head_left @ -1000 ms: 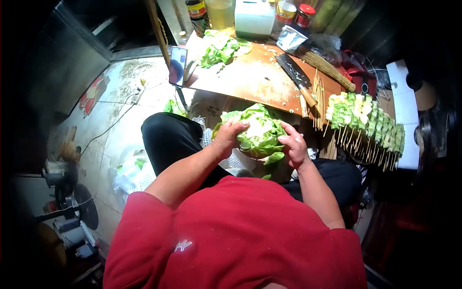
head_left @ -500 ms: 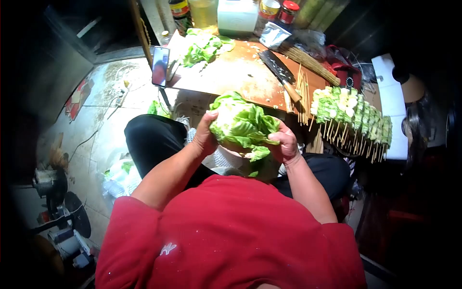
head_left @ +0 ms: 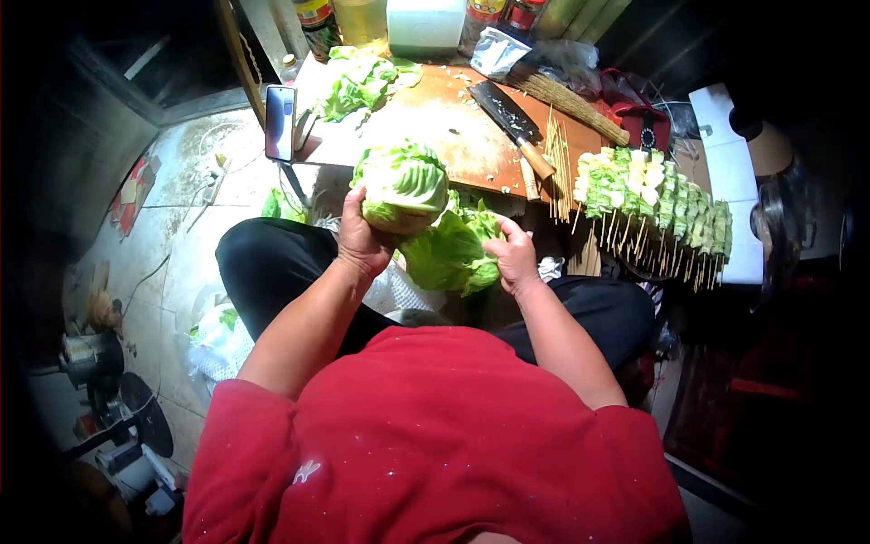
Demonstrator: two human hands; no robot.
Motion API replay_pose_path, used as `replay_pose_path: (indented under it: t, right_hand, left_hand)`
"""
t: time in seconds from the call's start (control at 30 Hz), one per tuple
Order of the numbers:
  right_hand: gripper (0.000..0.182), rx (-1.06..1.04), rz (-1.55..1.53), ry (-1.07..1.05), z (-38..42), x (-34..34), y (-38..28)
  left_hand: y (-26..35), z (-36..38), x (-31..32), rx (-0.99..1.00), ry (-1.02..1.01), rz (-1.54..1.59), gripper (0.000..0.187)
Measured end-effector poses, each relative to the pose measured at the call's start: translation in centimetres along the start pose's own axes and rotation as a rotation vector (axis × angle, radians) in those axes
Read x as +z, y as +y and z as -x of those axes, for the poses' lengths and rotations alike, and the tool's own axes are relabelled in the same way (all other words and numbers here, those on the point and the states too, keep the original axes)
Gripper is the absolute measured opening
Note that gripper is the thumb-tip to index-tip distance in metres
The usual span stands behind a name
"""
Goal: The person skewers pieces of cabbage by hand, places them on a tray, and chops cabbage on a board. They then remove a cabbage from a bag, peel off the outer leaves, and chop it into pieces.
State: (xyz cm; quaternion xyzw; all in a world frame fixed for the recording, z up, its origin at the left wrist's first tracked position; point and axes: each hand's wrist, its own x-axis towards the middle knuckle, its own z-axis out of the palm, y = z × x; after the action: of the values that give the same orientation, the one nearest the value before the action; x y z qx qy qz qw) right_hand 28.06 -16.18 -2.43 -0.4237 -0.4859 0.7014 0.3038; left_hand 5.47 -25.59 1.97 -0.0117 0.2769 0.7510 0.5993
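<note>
My left hand (head_left: 362, 234) is wrapped round the lower left of a pale green cabbage head (head_left: 403, 186), held up in front of the board's near edge. Just right of it and lower, a large loose-looking cabbage leaf (head_left: 450, 251) hangs, its right edge pinched in my right hand (head_left: 513, 257). Whether the leaf still joins the head is hidden where the two overlap. Loose leaves (head_left: 356, 83) lie on the far left of the orange cutting board (head_left: 444, 136). A cleaver (head_left: 509, 122) with a wooden handle rests on the board to the right.
Skewers of folded green leaves (head_left: 657, 204) lie in a row at the right, beside bare bamboo sticks (head_left: 559, 172). A phone (head_left: 280, 122) stands upright at the board's left edge. Bottles, jars and a white container (head_left: 424, 27) line the back. A fan (head_left: 136, 408) is at lower left.
The leaf has been pulled away from the cabbage's right side and hangs lower. My left hand and the cabbage have moved left and up; my right hand now grips the leaf's edge.
</note>
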Motion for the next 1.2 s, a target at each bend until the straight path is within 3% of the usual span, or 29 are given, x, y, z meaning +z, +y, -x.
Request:
replay_pose_path:
  t: [0.07,0.13,0.2,0.27,0.3,0.33,0.4,0.6,0.67,0.73,0.8,0.93,1.2]
  right_hand:
    - [0.049,-0.019,0.11,-0.054,-0.5,-0.6,-0.2]
    - [0.049,-0.356,0.91,0.037,-0.7,-0.5,-0.5]
    - [0.056,-0.244,0.844,0.01,-0.5,-0.3,-1.0]
    - [0.067,-0.165,0.377,-0.142,-0.2,0.4,-1.2]
    - [0.075,-0.057,0.299,-0.258,1.1,1.6,-3.7]
    - [0.075,-0.034,0.344,-0.219,1.8,2.6,-4.6]
    - [0.078,0.118,-0.13,-0.242,1.8,3.0,-3.5]
    - [0.084,-0.05,-0.217,-0.193,1.2,3.3,-2.3]
    - [0.085,-0.027,-0.184,-0.158,1.5,3.0,-2.7]
    - [0.087,-0.028,-0.092,-0.129,1.6,2.8,-3.3]
    - [0.088,-0.033,-0.017,-0.106,1.7,2.6,-3.6]
    - [0.087,-0.075,0.001,-0.132,1.8,2.2,-3.8]
    - [0.08,0.018,-0.123,-0.121,1.7,1.7,-4.1]
  left_hand:
    - [-0.4,-0.1,-0.3,-0.008,-0.018,0.003,0.058]
    - [-0.7,0.0,0.0,0.075,-0.026,-0.197,0.057]
    - [-0.8,-0.2,-0.5,0.056,-0.04,-0.196,0.053]
    - [-1.2,-0.1,-0.7,-0.001,-0.122,-0.286,0.052]
    - [-1.5,-0.1,-0.9,-0.02,-0.102,-0.282,0.054]
    - [-1.8,-0.1,-1.0,-0.025,-0.103,-0.28,0.054]
    - [-2.2,0.0,-0.8,-0.041,-0.068,-0.41,0.064]
    - [-2.8,0.3,-0.7,-0.062,-0.083,-0.605,0.081]
    - [-3.2,0.0,-1.4,-0.092,-0.015,-0.841,0.085]
    - [-3.4,0.0,-1.1,-0.098,-0.001,-0.832,0.09]
    - [-3.4,0.3,-0.4,0.0,-0.051,-0.784,0.087]
    - [-2.7,0.7,0.5,-0.149,-0.169,-0.602,0.072]
    - [-2.3,0.2,-0.3,-0.092,-0.108,-0.726,0.05]
